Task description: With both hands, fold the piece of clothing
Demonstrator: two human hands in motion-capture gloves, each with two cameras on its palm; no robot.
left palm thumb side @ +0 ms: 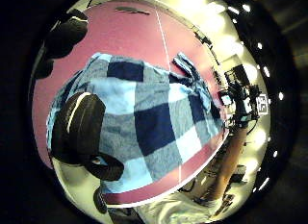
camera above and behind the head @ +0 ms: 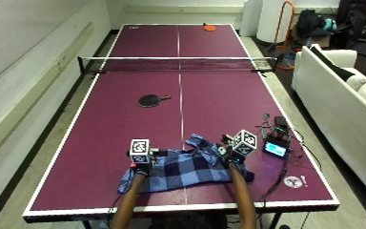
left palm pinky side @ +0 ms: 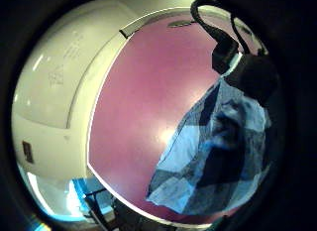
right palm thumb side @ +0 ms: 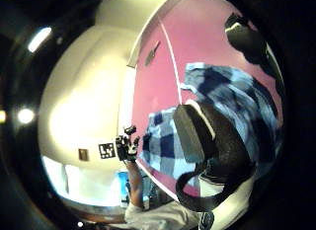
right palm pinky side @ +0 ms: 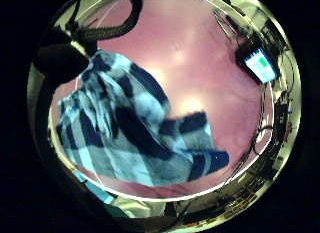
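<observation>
Outside view shows a person at the near end of a maroon table-tennis table (camera above and behind the head: 106,143), both forearms reaching up the frame to a blue-and-navy checked garment (camera above and behind the head: 183,171) that lies in the lower centre, rumpled and spread across the white centre line. At lower left of centre, the left hand (camera above and behind the head: 140,160) sits at the garment's left edge; the left thumb-side palm view shows curled gloved fingers (left palm thumb side: 79,128) against the cloth, so it appears to pinch that edge, though the contact itself is hidden. At lower right of centre, the right hand (camera above and behind the head: 232,153) sits at the garment's right edge; whether its fingers grip the cloth cannot be told from any view. In my judgement the two hands are set at opposite edges so the cloth can be lifted and brought over evenly; no fold is yet apparent. Further up the frame a dark paddle (camera above and behind the head: 151,100) lies left of the centre line, the net (camera above and behind the head: 178,63) spans the table, and an orange paddle (camera above and behind the head: 209,27) rests at the far end. A small lit device (camera above and behind the head: 276,149) sits right of the hands. A white sofa (camera above and behind the head: 341,95) occupies the right side.
</observation>
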